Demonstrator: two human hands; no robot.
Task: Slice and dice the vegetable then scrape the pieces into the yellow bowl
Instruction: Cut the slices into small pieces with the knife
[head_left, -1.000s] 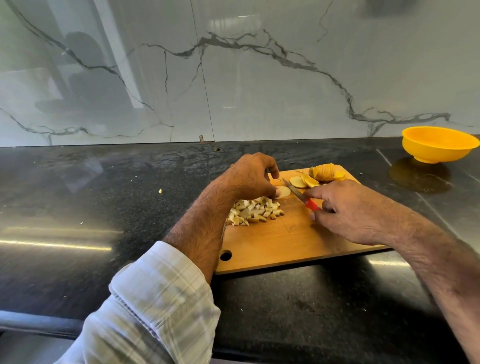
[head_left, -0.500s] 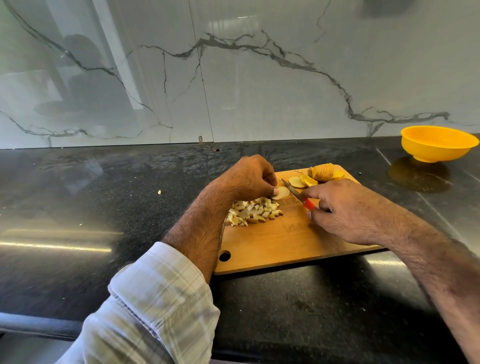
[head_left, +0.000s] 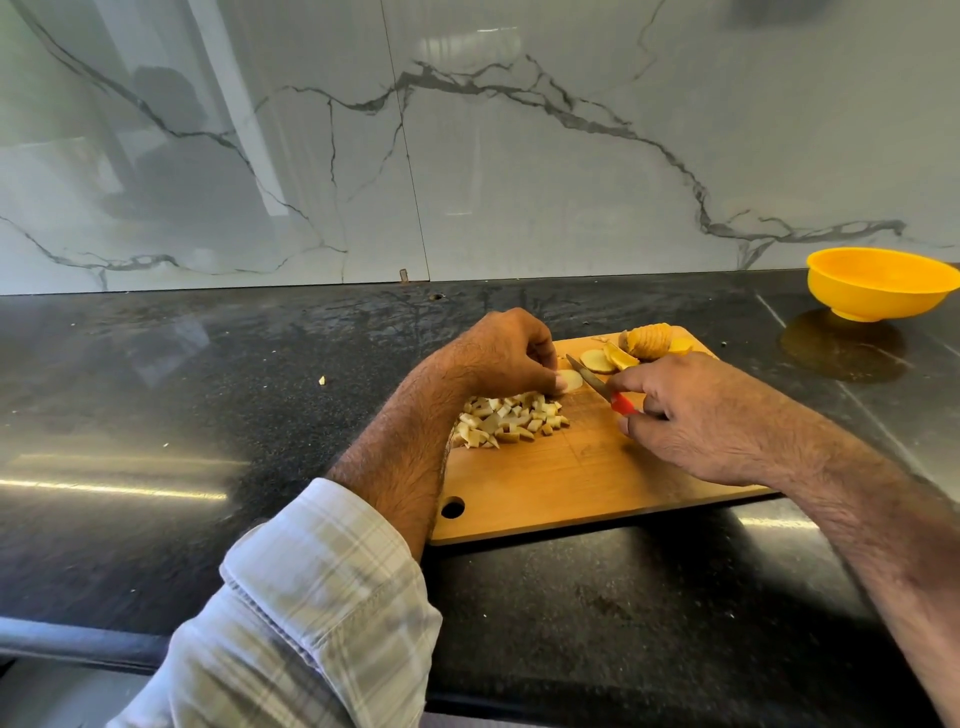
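Note:
A wooden cutting board (head_left: 571, 483) lies on the black counter. My left hand (head_left: 498, 356) pinches a pale round potato slice (head_left: 571, 380) flat against the board. Just below that hand sits a heap of diced potato pieces (head_left: 511, 421). My right hand (head_left: 691, 410) grips a small knife (head_left: 597, 383) with a red handle; its blade lies right beside the slice. More slices (head_left: 597, 361) and the sliced remainder of the potato (head_left: 647, 340) sit at the board's far edge. The yellow bowl (head_left: 878, 283) stands at the far right, apart from the board.
A marble-patterned wall runs behind the counter. A small potato scrap (head_left: 322, 381) lies on the counter left of the board. The counter's front edge runs along the bottom left.
The knife blade has shifted slightly closer to the slice under my left fingers. Both hands stay in nearly the same places.

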